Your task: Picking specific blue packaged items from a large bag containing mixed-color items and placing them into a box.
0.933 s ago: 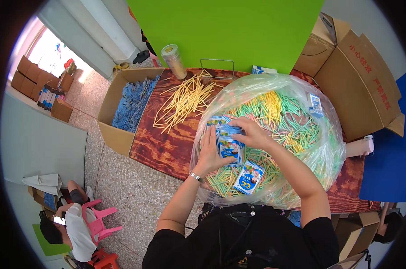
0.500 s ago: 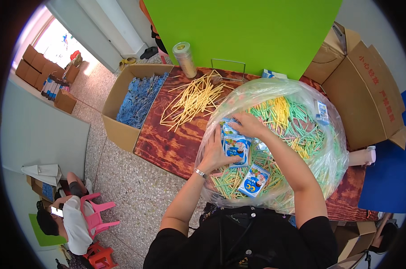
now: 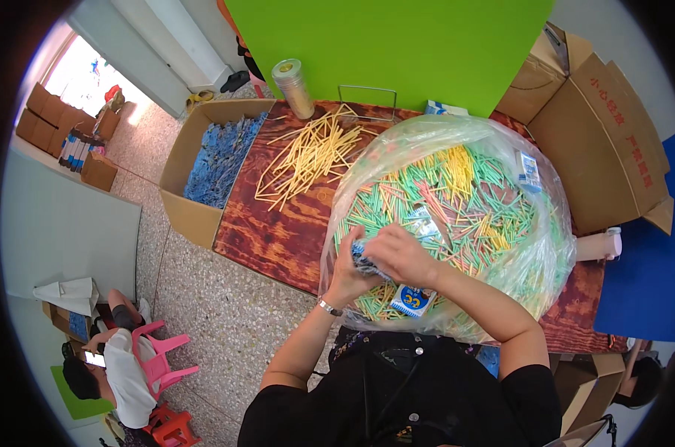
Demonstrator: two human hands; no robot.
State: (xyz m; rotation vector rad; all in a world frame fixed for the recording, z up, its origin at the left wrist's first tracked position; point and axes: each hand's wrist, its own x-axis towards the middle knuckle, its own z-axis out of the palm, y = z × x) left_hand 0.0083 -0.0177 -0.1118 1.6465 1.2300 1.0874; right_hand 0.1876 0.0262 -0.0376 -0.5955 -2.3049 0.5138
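Observation:
My left hand [image 3: 345, 274] is closed around a bunch of small blue-and-white packets [image 3: 364, 261], held on edge above the near left part of a big clear plastic bag [image 3: 427, 128]. My right hand [image 3: 403, 255] is at the right side of the bunch, its fingers bent against the packets; their tips are partly hidden. One blue-and-white packet [image 3: 414, 299] lies below the hands, and another packet [image 3: 425, 223] lies just beyond them. Thin green, pink and yellow sticks [image 3: 494, 216] fill the open bag.
Yellow sticks [image 3: 307, 160] are heaped on the reddish wooden table [image 3: 266, 238], near a clear cylindrical jar [image 3: 293, 89] and a wire stand [image 3: 367, 89]. A carton [image 3: 192, 223] of blue packets stands left. An open carton [image 3: 598, 141] and pink bottle [image 3: 599, 245] are right. A person [image 3: 125, 365] sits at lower left.
The packets spread between my hands are now gathered into a bunch, lifted off the sticks and turned on edge. My right hand has come nearer to me. The whole view has shifted slightly.

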